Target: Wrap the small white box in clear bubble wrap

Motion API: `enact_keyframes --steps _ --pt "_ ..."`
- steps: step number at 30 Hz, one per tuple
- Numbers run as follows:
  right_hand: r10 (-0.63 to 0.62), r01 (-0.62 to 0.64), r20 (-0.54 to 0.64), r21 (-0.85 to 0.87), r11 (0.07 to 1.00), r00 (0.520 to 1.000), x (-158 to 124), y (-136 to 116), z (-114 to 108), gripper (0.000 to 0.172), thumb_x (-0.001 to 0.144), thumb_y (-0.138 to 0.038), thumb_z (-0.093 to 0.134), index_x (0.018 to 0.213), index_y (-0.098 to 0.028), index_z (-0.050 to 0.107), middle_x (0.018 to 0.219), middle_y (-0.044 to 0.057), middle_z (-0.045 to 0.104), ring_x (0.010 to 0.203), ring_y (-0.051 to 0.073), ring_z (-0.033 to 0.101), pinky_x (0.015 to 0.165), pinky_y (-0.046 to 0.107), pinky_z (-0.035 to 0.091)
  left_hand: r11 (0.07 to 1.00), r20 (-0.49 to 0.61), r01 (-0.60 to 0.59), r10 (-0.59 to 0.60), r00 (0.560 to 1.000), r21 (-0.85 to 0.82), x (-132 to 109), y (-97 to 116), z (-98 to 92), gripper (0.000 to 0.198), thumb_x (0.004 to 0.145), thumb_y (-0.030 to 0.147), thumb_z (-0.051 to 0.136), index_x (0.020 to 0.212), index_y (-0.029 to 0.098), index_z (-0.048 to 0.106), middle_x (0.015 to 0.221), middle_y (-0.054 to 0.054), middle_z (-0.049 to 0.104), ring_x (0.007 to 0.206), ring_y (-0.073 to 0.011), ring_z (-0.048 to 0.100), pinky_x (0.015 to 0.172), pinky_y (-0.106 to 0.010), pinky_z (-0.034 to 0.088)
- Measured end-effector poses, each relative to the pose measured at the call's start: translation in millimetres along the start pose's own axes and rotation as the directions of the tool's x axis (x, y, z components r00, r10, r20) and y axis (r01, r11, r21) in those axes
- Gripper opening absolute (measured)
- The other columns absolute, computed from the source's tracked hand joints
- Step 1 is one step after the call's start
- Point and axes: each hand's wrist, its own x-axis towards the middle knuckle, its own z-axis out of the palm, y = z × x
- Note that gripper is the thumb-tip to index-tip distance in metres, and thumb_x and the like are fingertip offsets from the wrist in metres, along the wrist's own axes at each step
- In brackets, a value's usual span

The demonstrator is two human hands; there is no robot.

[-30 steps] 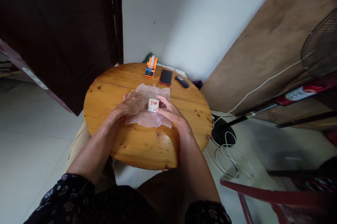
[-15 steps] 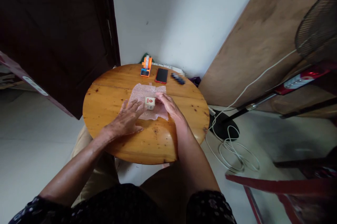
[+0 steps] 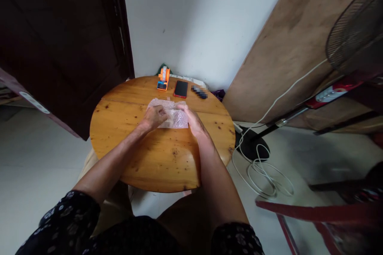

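A sheet of clear bubble wrap lies folded over on the round wooden table. The small white box seen before is hidden under the fold. My left hand is closed on the wrap's left side, fingers curled over the fold. My right hand grips the wrap's right edge, fingers pressed onto it. Both hands meet near the middle of the table.
At the table's far edge sit an orange and blue tape dispenser, a dark phone in a red case and a small dark object. A fan stand and coiled white cable are on the floor at right. A dark door stands left.
The near half of the bubble wrap has been folded over the small white box, which is now covered. My left hand moved from flat on the table up onto the wrap.
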Motion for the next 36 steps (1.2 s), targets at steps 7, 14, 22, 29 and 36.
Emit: enact_keyframes --steps 7,14,22,29,36 --pt "0.038 -0.045 -0.034 -0.240 0.970 0.999 -1.9 1.8 2.8 0.062 0.069 -0.048 0.078 0.125 -0.024 0.065 0.102 0.003 0.073 0.096 0.022 0.066 0.094 0.041 0.051 0.979 0.025 -0.008 0.013 1.000 -0.205 7.8 -16.1 13.5 0.018 0.069 0.033 0.066 0.064 0.017 0.059 0.061 0.004 0.052 0.063 -0.0108 0.042 0.059 -0.024 0.031" --pt "0.091 -0.086 0.002 -0.288 0.954 0.996 -5.6 1.0 6.0 0.047 0.074 -0.039 0.071 0.118 -0.022 0.068 0.082 0.000 0.069 0.076 0.018 0.063 0.077 0.034 0.052 0.931 0.163 0.022 0.040 0.986 -0.364 2.2 -13.6 2.1 0.017 0.066 0.027 0.070 0.061 0.017 0.057 0.059 0.005 0.051 0.059 -0.0094 0.040 0.056 -0.023 0.030" --pt "0.126 -0.105 0.060 -0.277 0.955 0.990 -10.8 -5.3 7.0 0.047 0.076 -0.042 0.071 0.118 -0.022 0.069 0.085 0.001 0.071 0.076 0.019 0.065 0.075 0.035 0.053 0.919 0.202 0.056 0.026 0.979 -0.389 -5.6 -16.8 -8.1 0.020 0.068 0.032 0.072 0.066 0.017 0.060 0.064 0.004 0.052 0.061 -0.0104 0.043 0.057 -0.024 0.031" --pt "0.133 -0.115 0.073 -0.211 0.971 0.988 -10.5 -2.1 5.0 0.048 0.073 -0.042 0.075 0.116 -0.022 0.069 0.083 0.001 0.072 0.073 0.018 0.066 0.075 0.036 0.055 0.935 0.155 0.020 0.038 0.987 -0.354 -5.0 -14.5 -2.6 0.016 0.070 0.023 0.068 0.061 0.017 0.056 0.060 0.005 0.047 0.060 -0.0103 0.042 0.059 -0.024 0.034" --pt "0.165 -0.148 0.098 -0.160 0.976 0.981 -11.3 -0.3 10.3 0.046 0.070 -0.042 0.078 0.111 -0.023 0.068 0.086 0.003 0.071 0.071 0.018 0.067 0.071 0.038 0.058 0.932 0.130 0.001 0.049 0.990 -0.363 -2.9 -20.2 2.2 0.013 0.068 0.023 0.066 0.060 0.017 0.058 0.060 0.004 0.052 0.059 -0.0092 0.041 0.056 -0.023 0.033"
